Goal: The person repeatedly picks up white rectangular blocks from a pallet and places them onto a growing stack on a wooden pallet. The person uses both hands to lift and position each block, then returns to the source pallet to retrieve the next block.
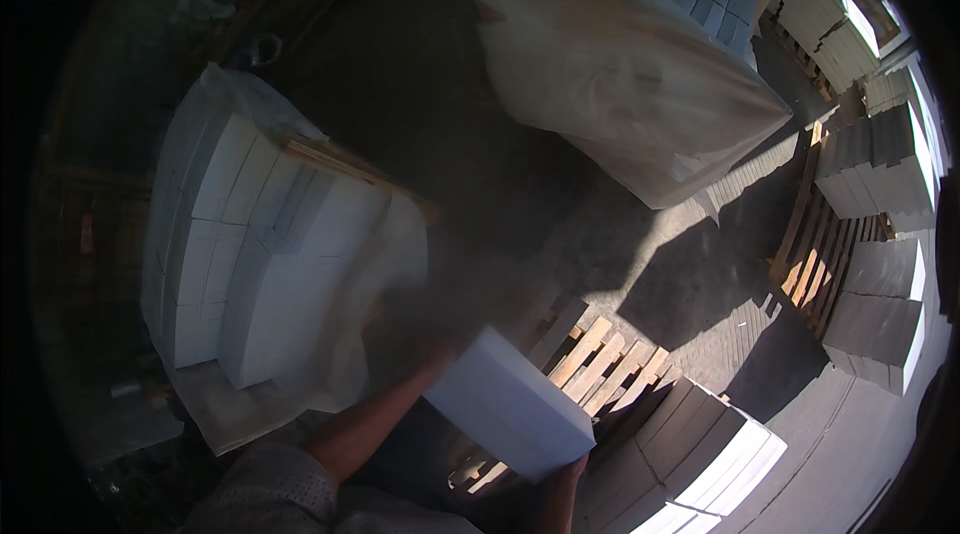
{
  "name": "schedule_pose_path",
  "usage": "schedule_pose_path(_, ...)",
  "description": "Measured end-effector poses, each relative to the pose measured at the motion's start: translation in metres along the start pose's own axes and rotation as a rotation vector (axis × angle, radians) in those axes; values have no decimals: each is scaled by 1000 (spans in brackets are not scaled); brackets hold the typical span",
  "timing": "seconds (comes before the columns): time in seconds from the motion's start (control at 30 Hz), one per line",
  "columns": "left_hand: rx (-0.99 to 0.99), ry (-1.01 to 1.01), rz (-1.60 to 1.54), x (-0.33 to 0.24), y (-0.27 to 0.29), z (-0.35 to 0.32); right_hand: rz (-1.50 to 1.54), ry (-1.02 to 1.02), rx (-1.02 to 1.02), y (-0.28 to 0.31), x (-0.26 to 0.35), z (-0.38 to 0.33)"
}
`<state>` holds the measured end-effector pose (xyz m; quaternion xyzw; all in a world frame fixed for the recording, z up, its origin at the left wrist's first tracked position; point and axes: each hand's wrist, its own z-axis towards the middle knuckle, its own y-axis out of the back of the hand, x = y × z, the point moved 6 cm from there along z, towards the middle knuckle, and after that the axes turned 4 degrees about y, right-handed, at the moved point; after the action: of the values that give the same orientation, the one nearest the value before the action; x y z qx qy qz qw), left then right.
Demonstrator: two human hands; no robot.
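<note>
l grip (440, 358), r grip (570, 472), blk (513, 404) between

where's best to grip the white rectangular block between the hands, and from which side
Likely at the two short ends of the white rectangular block, left hand from the left, right hand from the lower right: it's long and flat-sided with no handle visible, so supporting both ends should keep it balanced.
</note>
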<state>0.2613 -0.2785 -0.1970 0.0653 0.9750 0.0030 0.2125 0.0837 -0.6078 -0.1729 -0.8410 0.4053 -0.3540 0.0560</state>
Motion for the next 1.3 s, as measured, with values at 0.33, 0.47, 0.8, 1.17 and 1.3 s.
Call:
schedule_pose_path(0.33, -142, -35, -629, 23, 165, -43, -597, 139, 504, -297, 44, 27)
schedule_pose_path(0.47, -233, -58, -841, 20, 254, -51, -663, 67, 654, -388, -18, 59)
schedule_pose_path(0.8, -527, -189, -1105, -11, 519, -146, -492, -480, 774, -642, -204, 99)
schedule_pose_path(1.17, -1367, 582, -349, 39, 658, -152, -1230, -330, 847, -788, -372, 83)
schedule_pose_path(1.3, -1397, 617, -375, 39, 657, -148, -1283, -106, 1057, -792, -378, 93)
